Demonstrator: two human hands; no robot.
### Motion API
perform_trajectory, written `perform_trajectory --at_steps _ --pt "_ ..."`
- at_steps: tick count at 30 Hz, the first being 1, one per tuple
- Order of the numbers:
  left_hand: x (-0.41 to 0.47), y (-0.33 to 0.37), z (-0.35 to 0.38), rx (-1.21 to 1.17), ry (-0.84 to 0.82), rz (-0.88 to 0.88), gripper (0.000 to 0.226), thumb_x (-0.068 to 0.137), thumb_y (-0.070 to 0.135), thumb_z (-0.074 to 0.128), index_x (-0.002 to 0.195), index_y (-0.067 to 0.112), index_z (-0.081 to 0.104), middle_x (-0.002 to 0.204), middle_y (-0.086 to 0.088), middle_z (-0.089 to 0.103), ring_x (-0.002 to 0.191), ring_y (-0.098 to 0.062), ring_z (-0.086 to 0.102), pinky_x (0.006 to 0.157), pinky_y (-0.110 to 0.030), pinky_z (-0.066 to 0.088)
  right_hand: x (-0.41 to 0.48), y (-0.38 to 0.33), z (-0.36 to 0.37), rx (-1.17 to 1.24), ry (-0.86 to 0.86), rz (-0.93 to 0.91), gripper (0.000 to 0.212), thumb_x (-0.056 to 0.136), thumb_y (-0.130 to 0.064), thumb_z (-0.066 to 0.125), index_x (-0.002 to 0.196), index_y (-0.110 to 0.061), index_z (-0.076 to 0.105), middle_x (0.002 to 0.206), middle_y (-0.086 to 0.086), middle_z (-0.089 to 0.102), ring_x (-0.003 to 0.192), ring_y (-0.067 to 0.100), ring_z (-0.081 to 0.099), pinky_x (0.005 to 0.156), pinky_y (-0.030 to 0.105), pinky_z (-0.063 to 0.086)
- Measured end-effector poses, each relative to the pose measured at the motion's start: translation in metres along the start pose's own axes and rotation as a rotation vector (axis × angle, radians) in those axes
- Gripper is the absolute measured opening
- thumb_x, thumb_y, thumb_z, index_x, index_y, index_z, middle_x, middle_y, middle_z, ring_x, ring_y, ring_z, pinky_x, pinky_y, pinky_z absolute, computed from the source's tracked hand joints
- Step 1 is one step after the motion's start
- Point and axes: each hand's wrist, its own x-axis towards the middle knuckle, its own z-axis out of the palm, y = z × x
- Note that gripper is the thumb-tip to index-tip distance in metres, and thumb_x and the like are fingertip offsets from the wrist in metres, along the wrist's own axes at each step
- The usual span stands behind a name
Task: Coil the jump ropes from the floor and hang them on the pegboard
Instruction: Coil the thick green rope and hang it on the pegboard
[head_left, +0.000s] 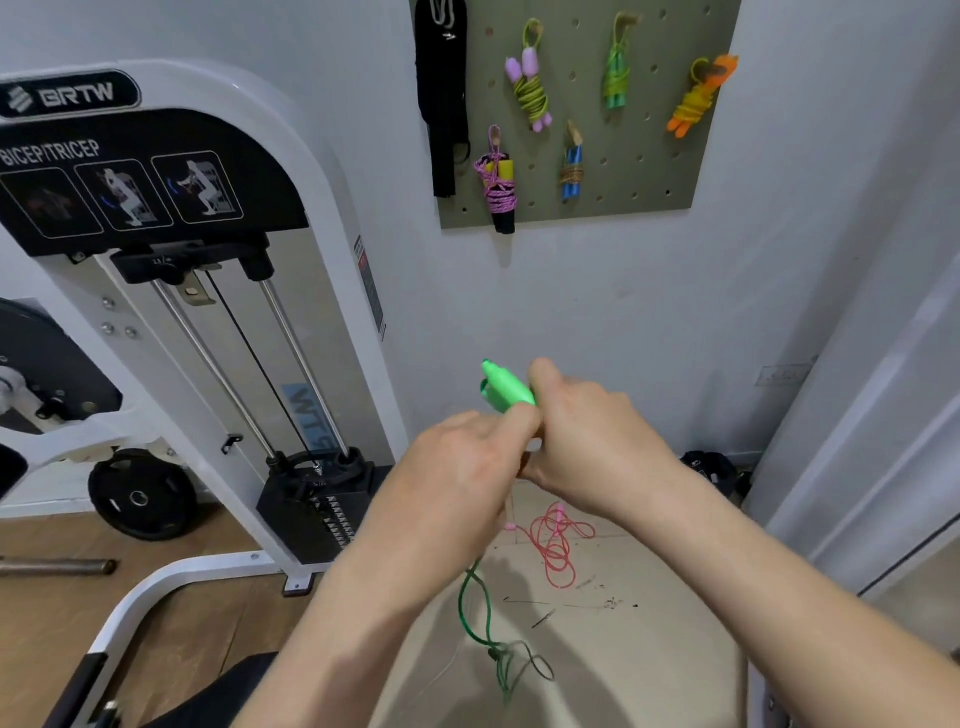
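The right hand (587, 436) is wrapping round the green handles (506, 391), the left hand (457, 467) pinching them just beneath — green rope (475, 608) is dangling below both.

We see a floor (649, 649) in two parts: wood boards on the left and a pale, smooth surface on the right. On the pale part, near the foot of the wall, a red rope (558, 545) lies in a loose tangle. Nearer to us, the lower end of a green rope (501, 660) rests in a small knot of loops (its upper part rises off the floor). Small dark scraps (597, 605) are scattered between the two ropes. On the wood, a metal bar (57, 566) lies at the left edge and a black weight plate (141, 493) stands on its rim behind it. The white machine frame (171, 577) rests there too.
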Motion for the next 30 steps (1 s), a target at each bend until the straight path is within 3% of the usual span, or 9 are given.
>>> perform_trajectory --at_steps 5,9,13,16,21,23,25,27,30 --pt "0.003 -0.01 -0.018 -0.044 0.109 0.024 0.03 0.071 0.008 0.069 0.089 0.015 0.046 0.062 0.001 0.058 0.055 -0.024 0.052 0.044 -0.029 0.041 0.005 -0.003 -0.015 -0.02 -0.158 -0.135 0.055 0.073 -0.064 0.069 0.107 -0.024 0.053 0.098 0.002 0.068 0.092 0.029 0.062 0.071 0.037 0.051" --pt "0.008 -0.024 -0.029 -0.078 0.148 -0.005 0.021 0.07 0.028 0.07 0.085 0.014 0.065 0.071 0.002 0.064 0.062 -0.02 0.06 0.053 -0.03 0.05 0.006 -0.001 -0.028 0.083 -0.238 -0.199 0.048 0.075 -0.063 0.069 0.092 -0.019 0.062 0.072 -0.001 0.061 0.072 0.021 0.057 0.062 0.034 0.046" --pt "0.016 -0.029 -0.045 -0.244 -0.013 -0.134 0.015 0.073 0.037 0.078 0.079 0.023 0.077 0.064 0.009 0.067 0.061 -0.005 0.059 0.061 -0.025 0.047 0.005 0.0 -0.034 0.134 -0.29 -0.295 0.044 0.078 -0.057 0.07 0.075 -0.014 0.06 0.059 0.003 0.053 0.057 0.019 0.048 0.054 0.035 0.038" --pt "0.027 -0.034 -0.052 -0.586 -0.199 -0.253 0.007 0.069 0.026 0.081 0.07 0.023 0.075 0.051 0.016 0.061 0.049 0.005 0.052 0.052 -0.008 0.037 0.004 -0.001 -0.046 0.208 -0.345 -0.311 0.039 0.076 -0.048 0.073 0.071 -0.01 0.063 0.053 -0.001 0.041 0.049 0.012 0.036 0.049 0.03 0.031" --pt "0.035 -0.048 -0.033 -1.357 -0.183 -0.399 0.031 0.064 0.043 0.08 0.059 0.015 0.068 0.048 0.004 0.054 0.04 -0.004 0.042 0.041 -0.015 0.032 0.003 -0.007 -0.047 0.804 -0.366 -0.21 0.02 0.072 -0.024 0.071 0.079 -0.008 0.061 0.052 -0.003 0.051 0.044 0.01 0.044 0.045 0.021 0.033" --pt "0.036 -0.046 -0.018 -1.478 -0.017 -0.458 0.006 0.074 0.019 0.076 0.077 0.018 0.07 0.056 0.005 0.057 0.043 -0.005 0.042 0.044 -0.019 0.028 0.004 -0.006 -0.034 1.11 -0.32 -0.084 0.018 0.07 -0.018 0.064 0.082 -0.012 0.051 0.057 0.001 0.053 0.04 0.014 0.04 0.04 0.018 0.028" --pt "0.031 -0.042 -0.009 -1.57 0.123 -0.506 0.029 0.076 0.003 0.057 0.096 0.021 0.066 0.062 0.004 0.058 0.044 -0.006 0.038 0.041 -0.017 0.024 0.005 -0.004 -0.022 1.336 -0.254 0.043 0.02 0.07 -0.017 0.061 0.085 -0.014 0.048 0.06 0.007 0.056 0.038 0.015 0.038 0.038 0.014 0.024" --pt "0.021 -0.041 -0.003 -1.681 0.175 -0.51 0.033 0.073 0.003 0.057 0.095 0.023 0.07 0.072 -0.001 0.059 0.05 -0.008 0.039 0.044 -0.018 0.022 0.004 -0.006 -0.014 1.472 -0.211 0.087 0.023 0.071 -0.016 0.061 0.089 -0.011 0.047 0.063 0.012 0.058 0.038 0.015 0.039 0.037 0.014 0.024" --pt "0.005 -0.043 0.0 -1.82 0.048 -0.389 0.042 0.062 0.027 0.076 0.103 0.018 0.073 0.087 -0.006 0.059 0.065 -0.013 0.046 0.051 -0.024 0.023 0.0 -0.011 -0.005 1.569 -0.208 0.053 0.026 0.075 -0.015 0.064 0.091 -0.008 0.044 0.069 0.019 0.055 0.042 0.018 0.046 0.037 0.017 0.029"
